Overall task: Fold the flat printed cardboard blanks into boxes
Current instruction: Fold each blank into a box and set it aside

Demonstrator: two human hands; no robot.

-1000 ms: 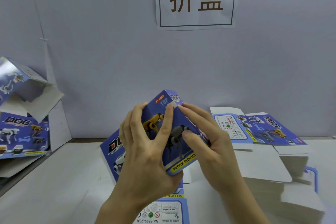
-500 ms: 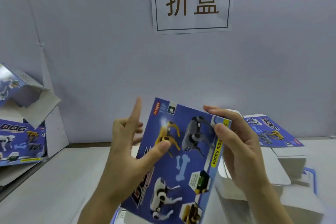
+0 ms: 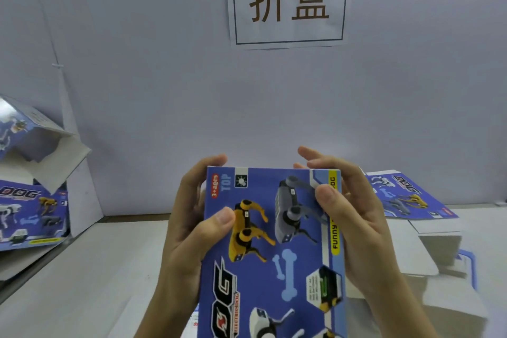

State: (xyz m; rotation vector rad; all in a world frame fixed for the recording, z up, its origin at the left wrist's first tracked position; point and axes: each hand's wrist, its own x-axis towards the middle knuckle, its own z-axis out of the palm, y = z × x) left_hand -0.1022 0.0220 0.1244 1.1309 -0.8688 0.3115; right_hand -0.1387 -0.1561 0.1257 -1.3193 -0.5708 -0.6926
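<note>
I hold a blue printed cardboard box (image 3: 274,255) with robot dogs and a bone on its face, front panel turned up toward me. My left hand (image 3: 189,228) grips its left edge, thumb on the printed face beside the yellow dog and fingers curled behind the top corner. My right hand (image 3: 354,222) grips the right edge, thumb pressed on the grey dog, fingers wrapped round the far top edge. The box's lower end runs out of view at the bottom.
A stack of flat blanks (image 3: 411,200) lies at the right, white flaps spread toward me. Folded and half-open boxes (image 3: 30,211) pile up at the left against the wall. A paper sign (image 3: 288,0) hangs on the wall above. The white table (image 3: 96,282) lies below.
The box has turned from tilted to squarely face-up before me. My left hand, which had its index finger raised, now grips the left edge; my right hand shifted its thumb onto the face.
</note>
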